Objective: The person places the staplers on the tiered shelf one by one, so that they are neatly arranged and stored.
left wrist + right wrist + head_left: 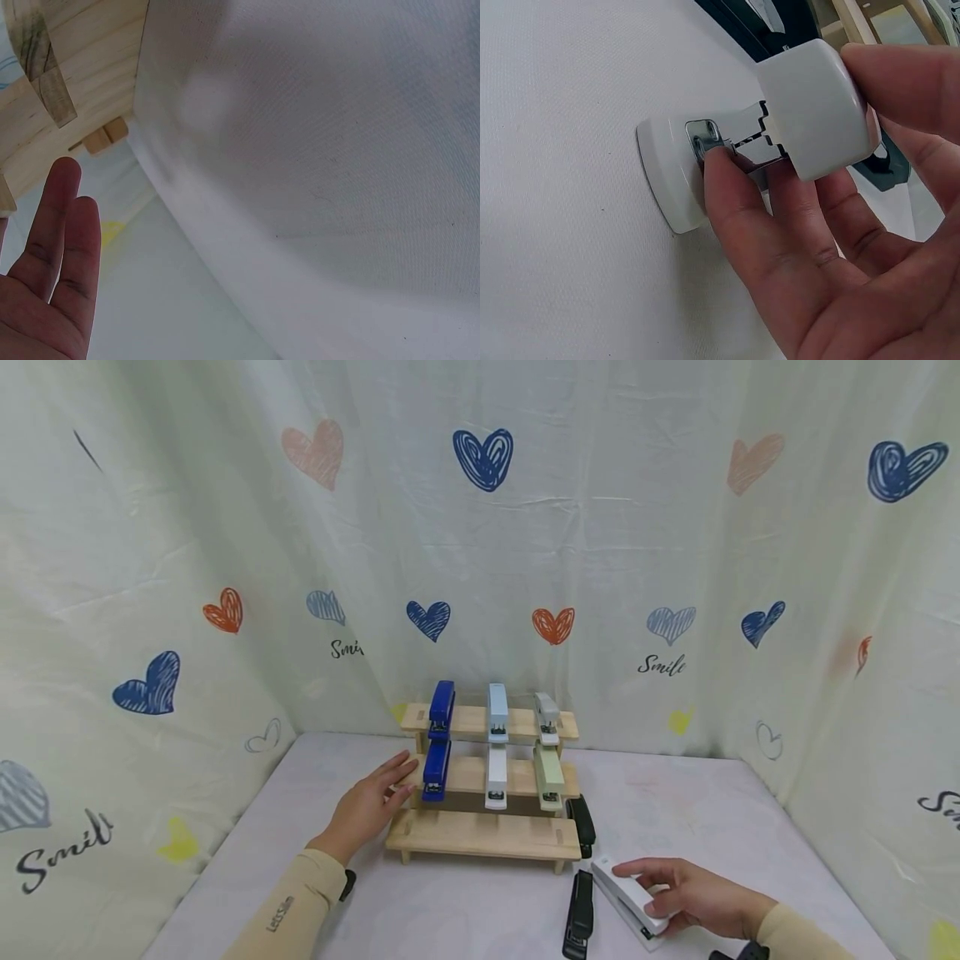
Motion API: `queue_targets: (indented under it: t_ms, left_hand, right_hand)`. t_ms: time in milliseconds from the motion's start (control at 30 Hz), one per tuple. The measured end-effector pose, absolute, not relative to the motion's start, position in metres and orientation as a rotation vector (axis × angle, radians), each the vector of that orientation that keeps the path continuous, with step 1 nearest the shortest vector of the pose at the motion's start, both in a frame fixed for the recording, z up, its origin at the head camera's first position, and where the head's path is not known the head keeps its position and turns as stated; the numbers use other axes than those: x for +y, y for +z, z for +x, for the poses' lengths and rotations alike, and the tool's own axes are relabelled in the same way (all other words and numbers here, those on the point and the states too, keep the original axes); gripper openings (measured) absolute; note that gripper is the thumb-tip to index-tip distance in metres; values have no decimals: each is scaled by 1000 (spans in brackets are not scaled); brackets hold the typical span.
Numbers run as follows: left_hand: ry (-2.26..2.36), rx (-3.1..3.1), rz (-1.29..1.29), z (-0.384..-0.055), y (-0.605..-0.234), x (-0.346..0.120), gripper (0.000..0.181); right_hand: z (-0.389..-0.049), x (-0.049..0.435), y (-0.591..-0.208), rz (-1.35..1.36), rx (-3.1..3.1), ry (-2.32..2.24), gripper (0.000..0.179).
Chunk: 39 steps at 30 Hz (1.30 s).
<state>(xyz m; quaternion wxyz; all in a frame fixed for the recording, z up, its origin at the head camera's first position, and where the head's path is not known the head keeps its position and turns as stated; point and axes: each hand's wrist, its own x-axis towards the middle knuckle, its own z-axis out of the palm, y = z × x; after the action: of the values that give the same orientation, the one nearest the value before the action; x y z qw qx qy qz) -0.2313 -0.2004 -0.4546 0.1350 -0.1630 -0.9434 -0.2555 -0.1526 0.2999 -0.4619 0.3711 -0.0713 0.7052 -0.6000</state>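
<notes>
At the front right of the table, my right hand [693, 893] holds a white stapler [626, 893] by its sides, thumb and fingers bent about it. The right wrist view shows the white stapler [817, 109] from its front end, with a fingertip between its top arm and base. My left hand [367, 806] touches the left end of the middle shelf on a three-tier wooden rack [480, 835]. In the left wrist view, two fairly straight fingers [79, 255] show beside the wood. Two black staplers, one [578, 914] in front and one [581, 827] by the rack, lie near the white one.
On the top shelf stand a dark blue stapler [442, 706], a light blue one [497, 710] and a grey one [547, 717]. The middle shelf bears a blue stapler [437, 768], a whitish one [497, 772] and a pale green one [549, 772]. A heart-printed curtain [600, 552] surrounds the table.
</notes>
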Motion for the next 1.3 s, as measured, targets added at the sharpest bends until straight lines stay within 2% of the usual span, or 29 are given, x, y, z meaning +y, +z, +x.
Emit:
queue_targets:
  t_ms: [733,1000,1300]
  left_hand:
    - [-743,-2757,-452,-230,-453,-198,48]
    - [-741,-2758,-451,-231,-453,-199,48]
    - [-731,-2757,-457,-231,-454,-200,48]
  right_hand:
    - [-152,306,-465,-221,1752,-1579,54]
    - [-150,309,-453,-165,1872,-1557,55]
    - [-154,303,-431,-243,1920,-1523,52]
